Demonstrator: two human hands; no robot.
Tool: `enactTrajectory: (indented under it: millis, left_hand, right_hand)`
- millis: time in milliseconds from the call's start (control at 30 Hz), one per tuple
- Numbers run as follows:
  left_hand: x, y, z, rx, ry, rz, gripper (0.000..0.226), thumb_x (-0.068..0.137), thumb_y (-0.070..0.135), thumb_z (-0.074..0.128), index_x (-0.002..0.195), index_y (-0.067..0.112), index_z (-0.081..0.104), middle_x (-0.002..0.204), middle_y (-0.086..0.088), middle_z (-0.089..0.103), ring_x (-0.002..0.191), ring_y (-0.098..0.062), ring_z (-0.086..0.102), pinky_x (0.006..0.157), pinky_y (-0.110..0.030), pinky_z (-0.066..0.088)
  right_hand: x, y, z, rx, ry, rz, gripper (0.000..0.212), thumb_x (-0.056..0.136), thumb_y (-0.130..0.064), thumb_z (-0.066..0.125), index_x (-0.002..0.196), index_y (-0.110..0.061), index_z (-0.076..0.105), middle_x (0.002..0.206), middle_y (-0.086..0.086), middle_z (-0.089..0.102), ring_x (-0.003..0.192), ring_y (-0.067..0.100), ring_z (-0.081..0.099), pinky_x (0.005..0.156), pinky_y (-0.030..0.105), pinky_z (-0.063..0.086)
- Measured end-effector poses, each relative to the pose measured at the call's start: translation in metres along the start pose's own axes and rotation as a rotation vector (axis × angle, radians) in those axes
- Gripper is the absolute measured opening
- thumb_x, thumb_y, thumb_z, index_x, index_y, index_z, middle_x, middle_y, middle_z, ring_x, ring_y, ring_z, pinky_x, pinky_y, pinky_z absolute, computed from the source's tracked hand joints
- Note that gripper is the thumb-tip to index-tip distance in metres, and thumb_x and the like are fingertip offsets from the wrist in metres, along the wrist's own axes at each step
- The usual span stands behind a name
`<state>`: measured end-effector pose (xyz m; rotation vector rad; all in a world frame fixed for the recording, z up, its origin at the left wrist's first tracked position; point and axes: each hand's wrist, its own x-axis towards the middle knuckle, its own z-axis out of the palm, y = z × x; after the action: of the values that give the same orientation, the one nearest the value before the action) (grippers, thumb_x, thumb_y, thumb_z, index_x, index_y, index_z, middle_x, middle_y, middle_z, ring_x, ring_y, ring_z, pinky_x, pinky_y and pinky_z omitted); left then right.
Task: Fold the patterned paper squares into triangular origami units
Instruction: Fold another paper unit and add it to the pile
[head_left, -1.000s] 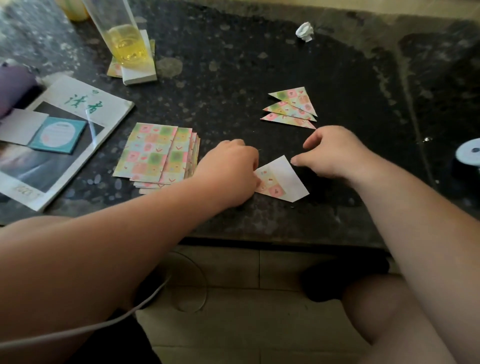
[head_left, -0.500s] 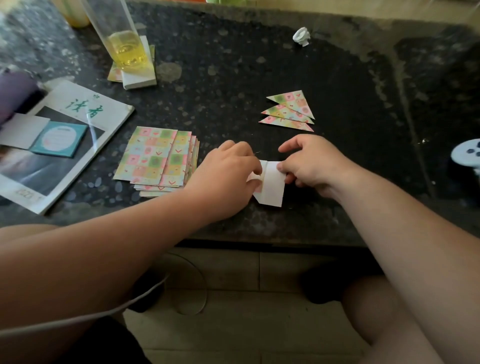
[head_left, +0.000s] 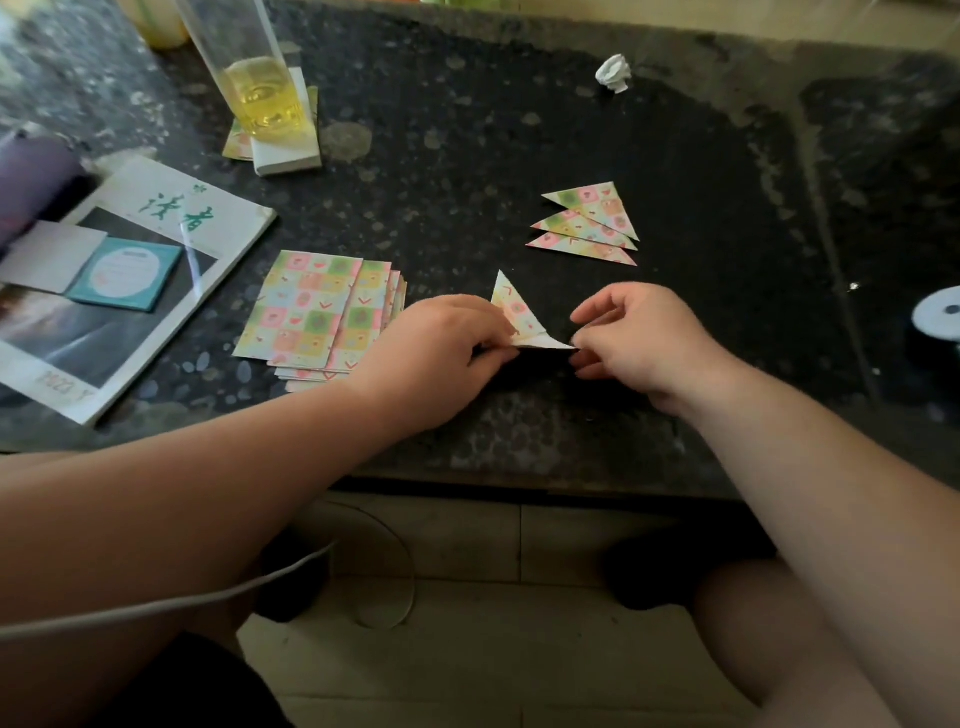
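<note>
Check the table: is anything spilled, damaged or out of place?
One crumpled white paper wad lies alone far across the table, away from the work. The glass of yellow liquid stands perched on a small white block, which looks tippy; no spill shows. The folded triangles and the square stack lie tidy.

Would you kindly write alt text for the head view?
The left hand and right hand pinch a half-folded patterned paper at a dark table. A stack of unfolded squares lies to its left, three finished triangles beyond.
</note>
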<state>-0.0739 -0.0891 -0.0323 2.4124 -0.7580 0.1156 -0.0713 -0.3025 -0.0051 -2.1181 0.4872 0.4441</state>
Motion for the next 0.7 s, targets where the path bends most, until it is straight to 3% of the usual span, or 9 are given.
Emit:
enactTrajectory:
  millis: [67, 133, 167, 367, 467, 567, 700]
  left_hand:
    - [0.001, -0.001, 0.002, 0.012, -0.029, -0.024, 0.011, 0.089, 0.016, 0.076, 0.098, 0.011, 0.081, 0.109, -0.002, 0.077, 0.109, -0.018, 0.068, 0.100, -0.034, 0.052]
    - [0.000, -0.002, 0.006, 0.015, -0.072, -0.029, 0.012, 0.090, 0.016, 0.074, 0.099, 0.011, 0.081, 0.110, -0.001, 0.076, 0.110, -0.019, 0.067, 0.101, -0.037, 0.052]
    - [0.000, -0.001, 0.008, 0.017, -0.096, -0.027, 0.013, 0.091, 0.017, 0.073, 0.100, 0.012, 0.081, 0.110, 0.000, 0.076, 0.110, -0.019, 0.065, 0.102, -0.037, 0.050]
    - [-0.003, -0.002, 0.011, 0.062, -0.162, -0.007, 0.018, 0.096, 0.024, 0.068, 0.106, 0.015, 0.081, 0.116, 0.003, 0.074, 0.117, -0.018, 0.061, 0.106, -0.032, 0.045]
    - [-0.004, -0.003, 0.008, 0.098, -0.208, 0.026, 0.021, 0.097, 0.023, 0.067, 0.114, 0.017, 0.079, 0.127, 0.001, 0.070, 0.128, -0.020, 0.057, 0.115, -0.030, 0.036]
    - [-0.005, -0.005, -0.001, 0.151, -0.344, 0.022, 0.037, 0.102, 0.032, 0.058, 0.139, 0.030, 0.063, 0.154, 0.009, 0.048, 0.150, -0.013, 0.030, 0.120, -0.021, 0.012]
    - [-0.008, -0.016, -0.020, 0.247, -0.568, -0.021, 0.049, 0.105, 0.044, 0.046, 0.153, 0.044, 0.036, 0.166, 0.020, 0.015, 0.155, -0.008, -0.001, 0.124, -0.031, -0.002]
  right_hand:
    - [-0.003, 0.007, -0.002, -0.491, 0.146, -0.420, 0.024, 0.086, -0.013, 0.070, 0.107, -0.024, 0.070, 0.112, -0.006, 0.064, 0.103, 0.014, 0.061, 0.087, 0.031, 0.052]
    - [-0.010, 0.011, 0.001, -0.636, 0.095, -0.739, 0.028, 0.082, -0.017, 0.072, 0.110, -0.022, 0.072, 0.117, -0.006, 0.062, 0.113, 0.019, 0.053, 0.096, 0.037, 0.047]
    - [-0.013, 0.014, 0.003, -0.626, 0.039, -0.791, 0.028, 0.082, -0.019, 0.075, 0.110, -0.021, 0.072, 0.118, -0.005, 0.062, 0.114, 0.019, 0.053, 0.097, 0.037, 0.046]
    - [-0.003, 0.036, 0.015, -0.492, 0.017, -0.783, 0.009, 0.089, -0.022, 0.077, 0.093, -0.015, 0.077, 0.102, -0.003, 0.066, 0.099, 0.017, 0.059, 0.088, 0.041, 0.052]
    - [0.002, 0.040, 0.015, -0.443, 0.040, -0.805, 0.005, 0.090, -0.020, 0.077, 0.090, -0.016, 0.078, 0.095, -0.004, 0.066, 0.093, 0.016, 0.057, 0.083, 0.035, 0.050]
    - [0.003, 0.040, 0.018, -0.437, 0.021, -0.764, 0.004, 0.091, -0.021, 0.075, 0.092, -0.019, 0.078, 0.096, -0.006, 0.062, 0.096, 0.013, 0.054, 0.084, 0.030, 0.047]
    - [0.004, 0.039, 0.023, -0.414, -0.008, -0.695, 0.007, 0.091, -0.029, 0.075, 0.095, -0.024, 0.079, 0.099, -0.012, 0.058, 0.100, 0.008, 0.051, 0.083, 0.022, 0.044]
